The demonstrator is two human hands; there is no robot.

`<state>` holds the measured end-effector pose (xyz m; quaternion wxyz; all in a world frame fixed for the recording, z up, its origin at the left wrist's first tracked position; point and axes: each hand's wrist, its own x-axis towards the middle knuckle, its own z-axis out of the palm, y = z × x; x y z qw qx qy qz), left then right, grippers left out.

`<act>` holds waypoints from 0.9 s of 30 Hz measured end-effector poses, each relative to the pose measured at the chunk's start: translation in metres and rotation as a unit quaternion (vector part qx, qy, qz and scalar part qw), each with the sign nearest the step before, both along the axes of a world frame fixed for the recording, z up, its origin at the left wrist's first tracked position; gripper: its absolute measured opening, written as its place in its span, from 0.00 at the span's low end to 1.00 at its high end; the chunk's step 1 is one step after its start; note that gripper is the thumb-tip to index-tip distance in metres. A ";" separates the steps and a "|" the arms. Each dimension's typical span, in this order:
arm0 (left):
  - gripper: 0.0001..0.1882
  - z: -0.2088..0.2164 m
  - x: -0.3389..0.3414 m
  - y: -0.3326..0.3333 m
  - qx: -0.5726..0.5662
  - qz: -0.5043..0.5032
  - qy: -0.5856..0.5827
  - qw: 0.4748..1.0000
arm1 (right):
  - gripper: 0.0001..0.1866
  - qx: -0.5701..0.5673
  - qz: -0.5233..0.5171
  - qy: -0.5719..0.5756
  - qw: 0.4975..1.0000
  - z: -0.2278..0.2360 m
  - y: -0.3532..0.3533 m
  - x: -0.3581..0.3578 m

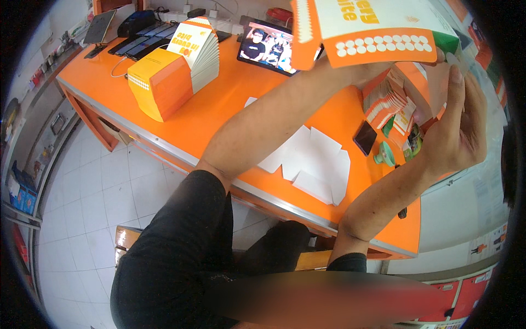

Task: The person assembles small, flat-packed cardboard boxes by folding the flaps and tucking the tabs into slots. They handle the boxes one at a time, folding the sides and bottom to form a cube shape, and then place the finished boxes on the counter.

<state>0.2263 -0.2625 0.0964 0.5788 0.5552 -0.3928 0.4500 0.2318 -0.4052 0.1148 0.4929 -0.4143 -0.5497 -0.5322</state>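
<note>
Black sleeve of the left arm lies nearest, bare forearm reaching right. Orange-and-white carton is raised above the far right of the orange table. Left hand mostly hidden behind it; closure and hold cannot be told. Right hand: fingers part-curled, thumb up at the carton's right end; cannot tell if it pinches the edge. White cardboard lies flat between the forearms, dark phone just right of it.
</note>
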 end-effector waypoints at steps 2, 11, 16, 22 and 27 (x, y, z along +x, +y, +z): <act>0.16 -0.003 -0.003 0.001 -0.022 -0.032 0.007 0.999 | 0.07 -0.008 0.001 -0.021 1.000 0.000 0.001 0.002; 0.18 -0.007 -0.014 0.011 -0.108 -0.136 0.024 0.985 | 0.07 -0.034 -0.075 -0.122 0.989 0.009 -0.007 0.021; 0.19 -0.011 -0.014 0.015 -0.139 -0.182 0.037 0.973 | 0.08 -0.119 -0.116 -0.168 0.972 0.017 -0.015 0.026; 0.20 -0.009 -0.005 0.014 -0.125 -0.214 0.041 0.968 | 0.10 -0.119 -0.047 -0.104 0.986 0.005 -0.008 0.027; 0.20 -0.002 0.004 0.012 0.053 0.069 -0.105 0.991 | 0.10 -0.117 -0.011 -0.073 0.990 0.008 -0.003 0.031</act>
